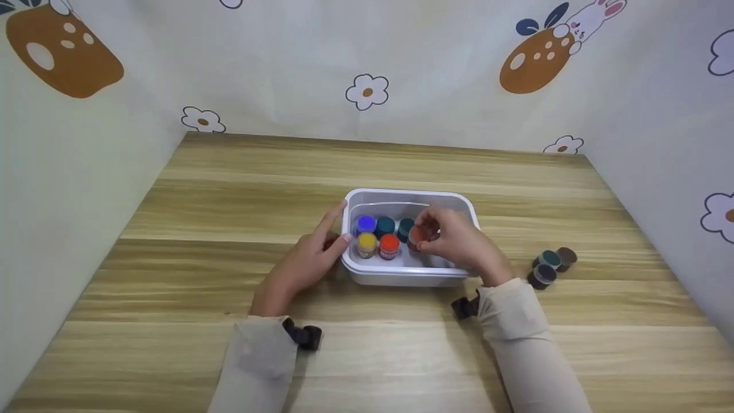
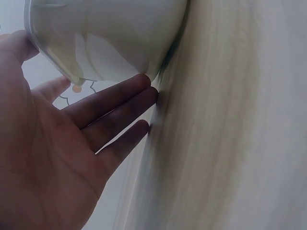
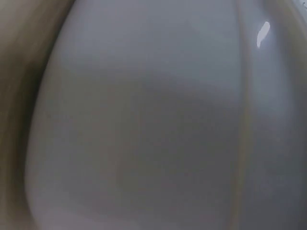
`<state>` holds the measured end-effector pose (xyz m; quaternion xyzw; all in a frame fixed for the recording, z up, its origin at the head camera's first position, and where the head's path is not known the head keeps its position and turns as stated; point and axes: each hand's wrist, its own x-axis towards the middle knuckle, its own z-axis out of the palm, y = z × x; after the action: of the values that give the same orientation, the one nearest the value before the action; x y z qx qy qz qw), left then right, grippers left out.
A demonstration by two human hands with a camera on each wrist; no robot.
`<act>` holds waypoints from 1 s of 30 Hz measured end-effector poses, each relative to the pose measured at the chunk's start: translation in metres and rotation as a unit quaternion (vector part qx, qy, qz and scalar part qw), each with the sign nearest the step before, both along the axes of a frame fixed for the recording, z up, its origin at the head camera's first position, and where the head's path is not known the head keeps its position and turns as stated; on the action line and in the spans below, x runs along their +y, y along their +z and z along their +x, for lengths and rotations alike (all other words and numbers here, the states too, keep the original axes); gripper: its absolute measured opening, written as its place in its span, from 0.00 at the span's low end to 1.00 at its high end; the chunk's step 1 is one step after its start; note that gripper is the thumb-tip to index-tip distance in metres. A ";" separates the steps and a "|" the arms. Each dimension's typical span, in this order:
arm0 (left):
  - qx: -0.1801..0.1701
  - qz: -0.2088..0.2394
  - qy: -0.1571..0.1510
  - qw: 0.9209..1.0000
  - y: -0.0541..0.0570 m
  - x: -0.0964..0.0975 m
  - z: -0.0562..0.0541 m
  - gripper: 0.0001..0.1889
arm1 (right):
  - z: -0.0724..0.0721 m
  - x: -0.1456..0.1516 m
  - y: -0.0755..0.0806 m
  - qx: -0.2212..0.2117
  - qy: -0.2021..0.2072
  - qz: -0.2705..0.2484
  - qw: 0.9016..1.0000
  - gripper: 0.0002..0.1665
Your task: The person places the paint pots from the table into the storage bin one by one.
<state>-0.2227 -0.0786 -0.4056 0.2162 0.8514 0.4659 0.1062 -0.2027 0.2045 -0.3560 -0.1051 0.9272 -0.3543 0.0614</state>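
Note:
A white plastic box [image 1: 410,276] holds several small paint jars, among them a blue one [image 1: 366,224], a yellow one [image 1: 366,245] and a red-orange one [image 1: 389,246]. Over the right half of the box, my right hand [image 1: 459,238] reaches in and pinches a reddish-brown paint jar [image 1: 416,237], partly hidden by the fingers. A dark green jar [image 1: 405,228] stands just beside it. At the box's left side, my left hand [image 1: 304,258] touches the rim with thumb and forefinger. In the left wrist view, its other fingers [image 2: 120,108] extend fairly straight below the box.
Right of the box, a green-lidded jar [image 1: 549,259], a brown one [image 1: 566,258] and a nearly black one [image 1: 542,276] stand clustered on the wooden table [image 1: 172,275]. Patterned cloth walls [image 1: 287,80] border the table. Only the box's outer wall [image 3: 144,134] fills most of the right wrist view.

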 end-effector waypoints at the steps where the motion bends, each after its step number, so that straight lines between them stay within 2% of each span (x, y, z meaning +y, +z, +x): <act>1: -0.001 -0.001 0.000 1.000 0.000 0.000 0.000 0.34 | -0.001 -0.001 0.000 -0.003 0.001 0.006 1.000 0.15; 8: 0.004 -0.002 -0.002 1.000 -0.001 0.000 -0.001 0.35 | -0.001 -0.007 -0.004 0.010 -0.002 0.029 1.000 0.15; 15: 0.009 0.016 -0.013 1.000 0.000 0.000 -0.001 0.34 | -0.001 -0.012 -0.006 0.046 0.006 0.058 0.997 0.13; 21: -0.002 0.009 -0.009 1.000 0.000 0.000 -0.001 0.34 | -0.001 -0.015 -0.009 0.058 0.003 0.087 0.994 0.13; 30: -0.003 0.013 -0.012 1.000 0.000 0.000 -0.002 0.34 | 0.001 -0.019 -0.010 0.050 -0.001 0.085 0.995 0.12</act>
<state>-0.2244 -0.0786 -0.4061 0.2262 0.8426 0.4759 0.1113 -0.2019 0.1856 -0.3655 -0.1165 0.9558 -0.2690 0.0234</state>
